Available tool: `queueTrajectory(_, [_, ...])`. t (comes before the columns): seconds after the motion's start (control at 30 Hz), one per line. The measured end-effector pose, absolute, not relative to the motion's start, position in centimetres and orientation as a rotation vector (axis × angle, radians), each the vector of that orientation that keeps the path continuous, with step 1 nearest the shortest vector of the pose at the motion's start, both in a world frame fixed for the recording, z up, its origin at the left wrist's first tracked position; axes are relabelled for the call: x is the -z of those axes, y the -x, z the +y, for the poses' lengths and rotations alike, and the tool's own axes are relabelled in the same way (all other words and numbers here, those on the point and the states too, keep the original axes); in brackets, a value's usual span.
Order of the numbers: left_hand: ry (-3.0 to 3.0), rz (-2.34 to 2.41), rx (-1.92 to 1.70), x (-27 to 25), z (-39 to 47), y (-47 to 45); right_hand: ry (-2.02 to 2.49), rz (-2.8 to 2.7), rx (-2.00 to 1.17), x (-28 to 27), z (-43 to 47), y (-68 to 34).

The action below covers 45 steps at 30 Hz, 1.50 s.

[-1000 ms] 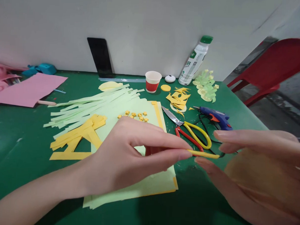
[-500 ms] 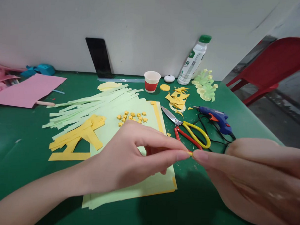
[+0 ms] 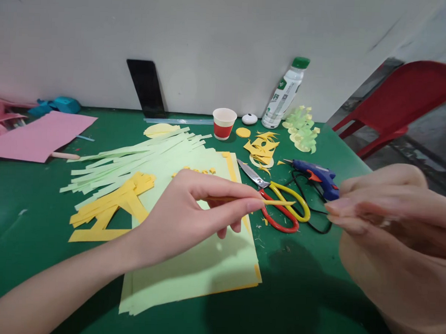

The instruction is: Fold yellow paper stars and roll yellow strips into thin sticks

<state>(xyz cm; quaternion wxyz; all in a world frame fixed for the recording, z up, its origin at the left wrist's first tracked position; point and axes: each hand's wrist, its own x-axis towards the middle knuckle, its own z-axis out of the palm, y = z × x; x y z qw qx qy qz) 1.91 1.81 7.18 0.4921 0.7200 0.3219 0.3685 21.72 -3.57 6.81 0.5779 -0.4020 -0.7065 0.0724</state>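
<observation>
My left hand pinches a yellow paper strip between thumb and index finger. The strip is seen edge-on, its free end pointing right across the scissors' handles. To the right, my right hand is raised and apart from the strip. Its thumb and fingertips are pressed together; whether anything small is between them is hidden. Below my left hand lies a stack of pale green paper sheets. Small folded yellow paper stars lie on it, mostly covered by that hand. More yellow strips are piled left of the stack.
Red-and-yellow-handled scissors and a blue glue gun with black cord lie to the right. Behind are a paper cup, yellow scraps, a leaning bottle and a black phone-like slab. Pale green strips lie left.
My hands have drawn apart: the right let go of the yellow strip's end and moved up and right. My left hand moved slightly left and up, keeping the strip.
</observation>
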Motion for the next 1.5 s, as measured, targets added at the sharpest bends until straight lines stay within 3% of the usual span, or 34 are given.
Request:
queueTrajectory(0.33, [-1.736, 0.849, -0.902, -7.2, 2.1, -1.7, 0.859, -1.582, -0.058, -5.8, -1.8, -20.8])
queueTrajectory(0.6, [-1.704, 0.87, -0.922, -7.1, 2.3, -1.6, 1.131, -1.48, -0.363, -5.5, -1.0, -21.3])
queueTrajectory(0.83, [-1.752, 0.881, -0.94, -6.9, 2.4, -1.6, 1.185, -1.254, -0.883, -5.1, -0.6, -21.4])
queueTrajectory(1.2, [-2.085, 0.836, -1.144, -7.1, 1.9, -1.4, 1.132, -1.478, -1.009, -5.9, -1.7, -20.6])
queueTrajectory(1.5, [-2.343, 0.766, -1.206, -7.0, 2.0, -1.5, 1.115, -1.431, -0.932, -6.2, -1.9, -20.1])
